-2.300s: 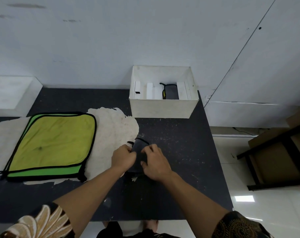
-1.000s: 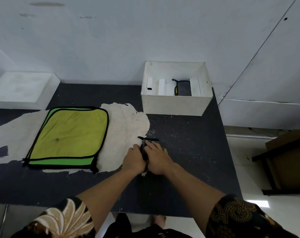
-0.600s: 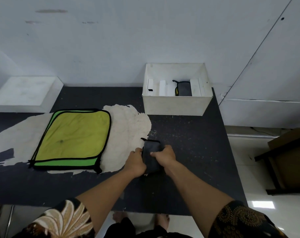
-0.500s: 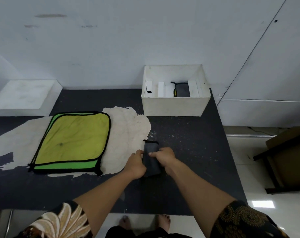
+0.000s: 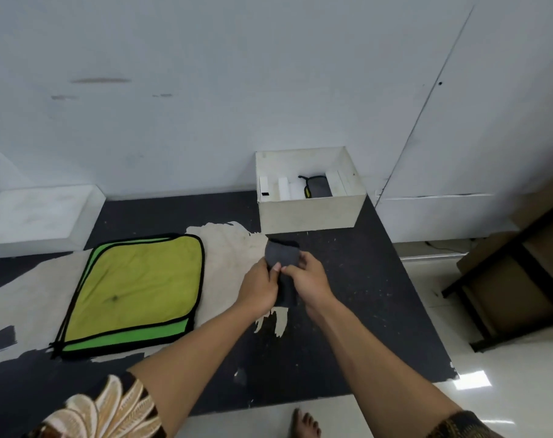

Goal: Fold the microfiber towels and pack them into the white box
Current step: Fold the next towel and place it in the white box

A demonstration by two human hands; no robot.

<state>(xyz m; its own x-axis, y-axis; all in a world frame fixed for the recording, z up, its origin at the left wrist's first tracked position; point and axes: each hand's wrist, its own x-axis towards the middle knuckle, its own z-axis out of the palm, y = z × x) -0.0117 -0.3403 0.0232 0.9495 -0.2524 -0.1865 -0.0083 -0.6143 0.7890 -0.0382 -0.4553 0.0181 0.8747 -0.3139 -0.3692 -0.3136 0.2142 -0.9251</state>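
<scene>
Since a moment ago the folded grey towel [image 5: 283,255] has risen off the table [image 5: 347,279], pinched by left hand [image 5: 259,287] and right hand [image 5: 310,281]. One folded towel [image 5: 321,187] already lies in the white box [image 5: 311,213]; the green towels [image 5: 132,289] remain unfolded.

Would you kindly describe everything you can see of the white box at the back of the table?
The white box is open-topped and roughly square, with thin, stiff-looking walls, the front one slightly yellowed and scuffed. It stands upright at the far right of the dark table, close to the wall. Inside, white upright dividers form slots; one holds a folded grey towel with black edging and a yellow side.
</scene>
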